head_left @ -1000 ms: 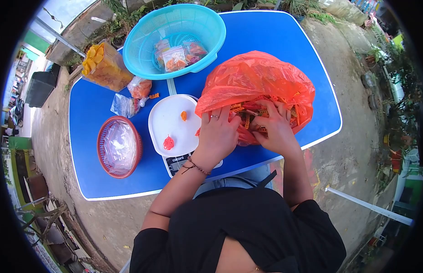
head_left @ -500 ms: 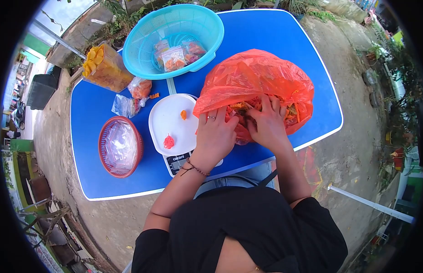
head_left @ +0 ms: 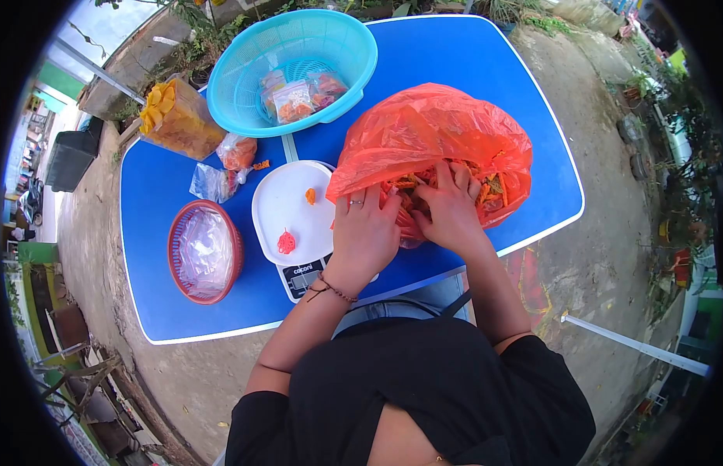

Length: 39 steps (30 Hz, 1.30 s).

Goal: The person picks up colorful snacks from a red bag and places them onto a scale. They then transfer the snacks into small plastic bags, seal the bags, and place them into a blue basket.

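A large red plastic bag (head_left: 423,124) lies on the blue table with its mouth facing me. Orange and yellowish snack pieces (head_left: 492,186) fill it. At the left edge of the mouth, my left hand (head_left: 365,233) grips the plastic, its fingertips tucked under the rim. My right hand (head_left: 452,210) reaches into the opening and touches the snacks, thumb apart from the stretched fingers; the fingertips are partly hidden. Beside my left wrist is a white kitchen scale (head_left: 280,198), bearing one small orange piece (head_left: 311,196) and a pinkish-red piece (head_left: 286,241).
A turquoise basket (head_left: 225,78) with several small filled packets (head_left: 294,101) stands at the back. A clear container of yellow chips (head_left: 179,120), small plastic bags (head_left: 214,182) and a red-brown basket (head_left: 175,260) with clear plastic bags sit left on the blue table (head_left: 532,116).
The whole view has shifted slightly. Both hands stay at the bag's mouth, with the right fingers moved a little among the snack pieces.
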Each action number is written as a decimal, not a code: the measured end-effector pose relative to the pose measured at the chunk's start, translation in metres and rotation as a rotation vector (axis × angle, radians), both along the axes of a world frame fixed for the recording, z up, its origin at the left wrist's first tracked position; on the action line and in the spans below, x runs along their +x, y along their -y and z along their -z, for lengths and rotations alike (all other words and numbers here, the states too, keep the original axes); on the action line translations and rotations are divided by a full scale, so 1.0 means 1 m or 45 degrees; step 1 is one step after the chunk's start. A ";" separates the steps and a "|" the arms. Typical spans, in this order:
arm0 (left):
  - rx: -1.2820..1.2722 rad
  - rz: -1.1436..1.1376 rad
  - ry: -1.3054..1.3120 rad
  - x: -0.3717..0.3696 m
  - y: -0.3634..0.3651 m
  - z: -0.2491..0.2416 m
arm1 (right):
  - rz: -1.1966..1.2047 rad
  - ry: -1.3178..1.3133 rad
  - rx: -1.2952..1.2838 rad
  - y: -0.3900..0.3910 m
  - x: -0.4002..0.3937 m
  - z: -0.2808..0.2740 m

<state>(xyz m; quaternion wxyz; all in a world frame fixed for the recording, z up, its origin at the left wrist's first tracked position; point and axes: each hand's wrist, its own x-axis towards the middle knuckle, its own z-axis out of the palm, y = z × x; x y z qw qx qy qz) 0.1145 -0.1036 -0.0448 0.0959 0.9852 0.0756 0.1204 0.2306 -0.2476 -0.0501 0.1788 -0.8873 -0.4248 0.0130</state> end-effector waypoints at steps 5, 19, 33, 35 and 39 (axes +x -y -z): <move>0.022 0.018 0.080 -0.003 -0.001 -0.004 | 0.026 -0.055 0.016 0.001 0.003 0.001; -0.018 0.072 0.128 -0.008 -0.004 -0.007 | 0.285 -0.118 0.182 0.009 0.015 0.004; -0.124 0.092 0.096 -0.009 -0.005 -0.003 | 0.098 0.085 0.111 -0.007 -0.004 0.008; -0.109 0.099 0.099 -0.009 -0.004 -0.002 | 0.058 0.081 0.102 -0.006 -0.004 0.006; -0.191 0.147 0.095 -0.008 -0.003 0.000 | 0.014 0.054 0.059 -0.005 -0.003 0.002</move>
